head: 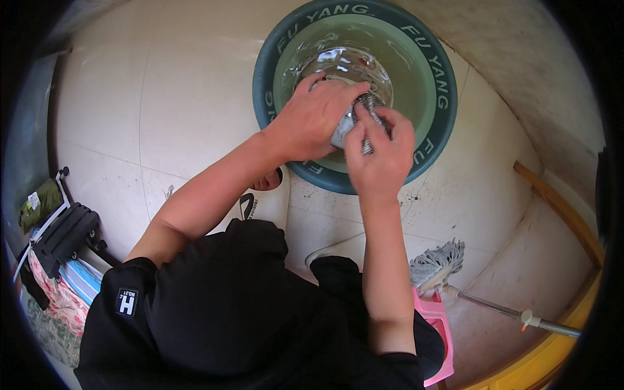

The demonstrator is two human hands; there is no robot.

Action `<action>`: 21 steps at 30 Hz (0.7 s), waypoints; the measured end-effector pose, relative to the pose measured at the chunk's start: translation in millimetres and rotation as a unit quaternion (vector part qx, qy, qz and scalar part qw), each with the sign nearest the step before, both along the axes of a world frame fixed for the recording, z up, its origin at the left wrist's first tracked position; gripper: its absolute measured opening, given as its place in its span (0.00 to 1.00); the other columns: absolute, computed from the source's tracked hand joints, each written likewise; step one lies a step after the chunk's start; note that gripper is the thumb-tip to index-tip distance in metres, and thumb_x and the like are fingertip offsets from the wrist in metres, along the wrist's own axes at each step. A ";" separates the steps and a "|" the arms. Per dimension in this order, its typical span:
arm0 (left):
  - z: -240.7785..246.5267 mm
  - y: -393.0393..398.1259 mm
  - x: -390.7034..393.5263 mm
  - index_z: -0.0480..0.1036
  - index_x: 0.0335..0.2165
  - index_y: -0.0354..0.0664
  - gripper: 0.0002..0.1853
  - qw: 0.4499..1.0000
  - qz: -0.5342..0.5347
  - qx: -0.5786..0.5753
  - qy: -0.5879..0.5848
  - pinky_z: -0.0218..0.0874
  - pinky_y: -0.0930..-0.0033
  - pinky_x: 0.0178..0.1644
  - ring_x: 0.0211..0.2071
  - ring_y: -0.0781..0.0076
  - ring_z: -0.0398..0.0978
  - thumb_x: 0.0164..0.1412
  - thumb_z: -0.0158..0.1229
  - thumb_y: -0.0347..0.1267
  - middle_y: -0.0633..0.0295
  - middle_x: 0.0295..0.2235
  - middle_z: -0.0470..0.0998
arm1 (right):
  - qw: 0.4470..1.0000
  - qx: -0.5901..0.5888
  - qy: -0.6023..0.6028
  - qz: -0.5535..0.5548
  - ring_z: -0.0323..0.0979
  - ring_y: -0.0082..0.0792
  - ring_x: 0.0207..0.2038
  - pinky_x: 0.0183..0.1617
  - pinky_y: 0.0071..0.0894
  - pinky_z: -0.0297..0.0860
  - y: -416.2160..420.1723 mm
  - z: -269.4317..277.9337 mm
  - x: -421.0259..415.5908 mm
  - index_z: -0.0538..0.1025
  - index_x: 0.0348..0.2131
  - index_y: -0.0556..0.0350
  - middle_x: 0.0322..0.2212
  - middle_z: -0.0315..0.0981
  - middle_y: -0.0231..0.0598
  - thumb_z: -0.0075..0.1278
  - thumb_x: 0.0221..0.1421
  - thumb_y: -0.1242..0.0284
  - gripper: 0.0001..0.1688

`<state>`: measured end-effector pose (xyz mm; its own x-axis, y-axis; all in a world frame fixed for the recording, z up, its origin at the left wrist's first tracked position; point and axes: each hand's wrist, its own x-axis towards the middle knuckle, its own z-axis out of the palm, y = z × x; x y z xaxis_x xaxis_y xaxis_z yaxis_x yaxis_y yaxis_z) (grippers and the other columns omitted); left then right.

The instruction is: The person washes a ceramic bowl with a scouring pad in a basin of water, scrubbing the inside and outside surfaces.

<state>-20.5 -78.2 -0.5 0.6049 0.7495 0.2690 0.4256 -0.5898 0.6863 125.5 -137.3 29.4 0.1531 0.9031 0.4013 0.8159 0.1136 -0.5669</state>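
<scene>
A large round green plastic basin (441, 141) of cloudy water stands on the floor before me. In the water a shiny, clear-looking round shape (385, 73) shows; whether it is a vessel or rippling water I cannot tell. My left hand (319, 114) grips a smooth pale grey object (342, 130) over the basin, and its palm hides most of it. A steel wool scourer (373, 105) is pinched in my right hand (382, 146). The scourer presses against the right side of the grey object.
A grey string mop (438, 263) with a metal pole (492, 306) lies by a pink plastic stool (446, 336) at my right. Wooden bars (560, 209) lean near the wall. On the left are a black wheeled piece (68, 234) and folded fabric (80, 280). White shoes (273, 204) flank the basin's near side.
</scene>
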 end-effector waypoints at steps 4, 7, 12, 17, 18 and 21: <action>4.6 2.0 1.2 0.60 0.59 0.44 0.43 1.000 -0.011 -0.004 0.019 0.50 0.44 0.62 0.51 0.57 0.71 0.43 0.67 0.26 0.56 0.45 0.75 | 0.988 -0.096 0.026 -0.115 0.73 0.38 0.32 0.35 0.34 0.72 6.7 -5.8 12.9 0.84 0.34 0.50 0.33 0.73 0.39 0.58 0.43 0.76 0.13; 3.2 2.8 -2.7 0.60 0.59 0.44 0.43 0.999 -0.014 0.003 0.034 0.50 0.44 0.61 0.51 0.57 0.71 0.43 0.67 0.26 0.57 0.45 0.75 | 0.999 -0.038 0.015 -0.007 0.73 0.39 0.31 0.35 0.34 0.72 -2.0 7.9 -4.8 0.85 0.34 0.51 0.34 0.73 0.40 0.56 0.46 0.76 0.12; 4.5 2.5 2.5 0.61 0.59 0.43 0.43 0.999 -0.019 -0.006 0.036 0.50 0.44 0.62 0.52 0.54 0.70 0.42 0.69 0.29 0.54 0.48 0.73 | 0.983 -0.106 0.050 -0.138 0.74 0.38 0.29 0.32 0.35 0.73 13.3 -3.3 15.7 0.85 0.34 0.50 0.33 0.73 0.39 0.58 0.45 0.74 0.13; 1.9 0.6 -2.8 0.61 0.58 0.42 0.43 0.999 -0.012 0.004 0.050 0.51 0.44 0.63 0.52 0.53 0.70 0.43 0.69 0.31 0.53 0.48 0.73 | 0.997 -0.064 0.022 -0.045 0.74 0.37 0.29 0.32 0.34 0.73 0.3 4.5 0.5 0.85 0.34 0.50 0.33 0.72 0.39 0.56 0.47 0.74 0.12; 4.1 -0.1 -0.7 0.61 0.58 0.42 0.42 0.999 -0.011 -0.001 0.046 0.51 0.44 0.62 0.52 0.53 0.70 0.43 0.69 0.31 0.53 0.48 0.74 | 0.997 -0.055 0.024 -0.045 0.74 0.37 0.29 0.32 0.34 0.73 1.5 1.5 3.2 0.85 0.34 0.50 0.33 0.72 0.39 0.56 0.47 0.74 0.12; 5.6 -0.4 2.3 0.61 0.58 0.43 0.42 0.999 -0.013 -0.001 0.040 0.51 0.43 0.62 0.52 0.53 0.70 0.43 0.69 0.30 0.53 0.48 0.74 | 0.988 -0.104 0.009 -0.118 0.74 0.36 0.29 0.32 0.33 0.72 7.3 -4.8 14.9 0.85 0.34 0.50 0.32 0.72 0.38 0.59 0.44 0.75 0.13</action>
